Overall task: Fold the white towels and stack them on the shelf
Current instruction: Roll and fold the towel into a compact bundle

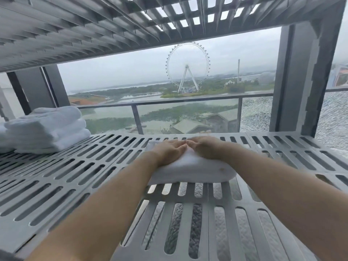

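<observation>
Far to the left of the left hand, a stack of folded white towels sits at the back left of a grey slotted plastic shelf. The left hand lies palm down with straight fingers on a folded white towel, pressing it flat and gripping nothing. Its fingertips meet those of the right hand, which rests the same way, flat and uncurled, on the towel's right half. The towel lies on the shelf directly under both hands, well apart from the stack. Above the hands runs the ribbed underside of an upper shelf. Beyond them, through a window, are a balcony railing, water, and a Ferris wheel. To the right of the right hand stands a grey upright post of the shelving.
</observation>
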`<act>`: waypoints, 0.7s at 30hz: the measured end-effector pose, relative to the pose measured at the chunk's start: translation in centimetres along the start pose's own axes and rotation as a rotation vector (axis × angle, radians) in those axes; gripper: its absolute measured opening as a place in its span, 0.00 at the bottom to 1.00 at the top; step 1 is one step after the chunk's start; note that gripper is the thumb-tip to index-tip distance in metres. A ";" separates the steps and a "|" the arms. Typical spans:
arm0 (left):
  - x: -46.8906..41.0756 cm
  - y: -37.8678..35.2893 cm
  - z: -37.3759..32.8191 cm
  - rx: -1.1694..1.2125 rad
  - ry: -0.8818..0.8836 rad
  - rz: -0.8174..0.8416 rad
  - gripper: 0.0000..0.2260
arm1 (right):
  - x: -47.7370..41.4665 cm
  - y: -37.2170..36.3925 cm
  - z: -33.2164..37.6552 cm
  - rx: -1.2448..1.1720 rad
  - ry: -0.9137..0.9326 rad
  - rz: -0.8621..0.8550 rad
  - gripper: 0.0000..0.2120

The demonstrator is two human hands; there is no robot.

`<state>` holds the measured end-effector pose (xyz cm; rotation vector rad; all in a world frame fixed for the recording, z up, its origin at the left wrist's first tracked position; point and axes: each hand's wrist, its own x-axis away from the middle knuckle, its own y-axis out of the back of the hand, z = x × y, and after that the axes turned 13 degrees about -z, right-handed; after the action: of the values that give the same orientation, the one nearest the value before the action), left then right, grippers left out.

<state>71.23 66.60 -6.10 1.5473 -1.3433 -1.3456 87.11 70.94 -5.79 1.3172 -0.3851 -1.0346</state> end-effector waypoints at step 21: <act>8.1 0.7 0.2 -0.284 -0.409 -0.188 0.32 | 9.2 0.5 1.7 0.230 0.374 -0.293 0.26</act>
<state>70.35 58.68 -7.64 1.2719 -1.1888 -1.9588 90.86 62.61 -7.66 1.7754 -0.0264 -0.9748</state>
